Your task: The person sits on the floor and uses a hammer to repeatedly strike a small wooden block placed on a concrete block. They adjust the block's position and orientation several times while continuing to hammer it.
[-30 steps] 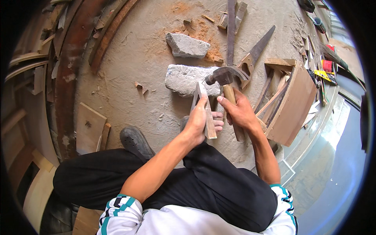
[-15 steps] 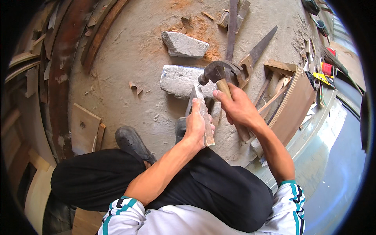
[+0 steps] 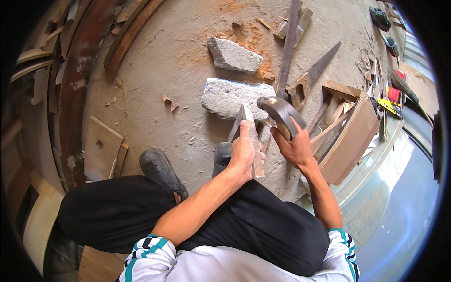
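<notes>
My left hand (image 3: 242,154) is closed around a narrow wooden piece (image 3: 258,165), thumb along its face. The far end of that piece lies over the front edge of a whitish stone block (image 3: 232,97). To the right, my right hand (image 3: 298,146) grips a claw hammer (image 3: 282,112) near its head. The hammer head is raised beside the wood's far end and apart from it; most of the handle is hidden by the head and my hand. Past the block lies a smaller broken stone (image 3: 233,55).
A handsaw (image 3: 323,62) and a long dark bar (image 3: 288,51) lie beyond the hammer. At right stands a wooden box (image 3: 350,138) with wood scraps. Orange dust (image 3: 251,42) surrounds the broken stone. Boards (image 3: 101,145) lie at left, near my shoe (image 3: 162,170).
The hammer has swung away from the wood's tip, toward me and to the right, and its head has turned. My left hand keeps its hold on the wooden piece. The view has shifted slightly.
</notes>
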Available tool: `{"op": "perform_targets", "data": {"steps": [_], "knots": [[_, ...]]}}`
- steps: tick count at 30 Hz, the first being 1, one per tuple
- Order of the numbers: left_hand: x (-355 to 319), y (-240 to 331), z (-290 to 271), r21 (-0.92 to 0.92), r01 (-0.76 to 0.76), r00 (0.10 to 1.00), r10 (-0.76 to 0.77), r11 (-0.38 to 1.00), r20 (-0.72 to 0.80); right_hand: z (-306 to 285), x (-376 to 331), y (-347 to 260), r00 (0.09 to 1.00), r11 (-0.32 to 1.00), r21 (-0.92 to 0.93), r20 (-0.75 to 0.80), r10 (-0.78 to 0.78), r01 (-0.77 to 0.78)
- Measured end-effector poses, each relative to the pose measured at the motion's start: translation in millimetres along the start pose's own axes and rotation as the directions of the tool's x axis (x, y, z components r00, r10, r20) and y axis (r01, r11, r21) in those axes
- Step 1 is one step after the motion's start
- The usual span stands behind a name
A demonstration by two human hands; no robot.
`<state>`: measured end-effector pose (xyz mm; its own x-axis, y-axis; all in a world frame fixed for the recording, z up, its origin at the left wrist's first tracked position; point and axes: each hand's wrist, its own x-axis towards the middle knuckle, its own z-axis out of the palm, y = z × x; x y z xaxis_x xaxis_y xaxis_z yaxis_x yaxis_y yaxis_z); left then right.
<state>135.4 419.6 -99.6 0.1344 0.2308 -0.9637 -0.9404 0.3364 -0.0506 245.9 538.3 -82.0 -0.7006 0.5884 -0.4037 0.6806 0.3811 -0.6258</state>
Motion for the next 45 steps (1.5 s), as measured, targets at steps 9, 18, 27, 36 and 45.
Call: {"op": "perform_targets", "data": {"steps": [9,18,27,36,45], "knots": [[10,-7,-3,0.0,-0.054,0.998,0.054,0.999,0.027,13,20,15,0.976,0.977,-0.018,-0.05,-0.211,0.21],[5,-3,3,-0.064,-0.009,1.0,0.01,0.998,0.013,18,18,23,0.994,0.995,0.056,0.084,0.074,-0.079],[5,-3,2,-0.051,-0.017,1.0,0.018,0.999,0.026,21,20,18,1.0,0.977,0.212,0.0,0.009,-0.009],[6,-4,1,-0.089,-0.019,0.999,0.024,0.996,0.048,35,14,18,0.984,0.893,0.427,-0.036,0.172,-0.141],[12,-1,-10,-0.096,0.029,0.99,-0.016,0.995,0.138,-25,39,-11,0.904,0.716,0.553,0.248,0.347,-0.426]]}}
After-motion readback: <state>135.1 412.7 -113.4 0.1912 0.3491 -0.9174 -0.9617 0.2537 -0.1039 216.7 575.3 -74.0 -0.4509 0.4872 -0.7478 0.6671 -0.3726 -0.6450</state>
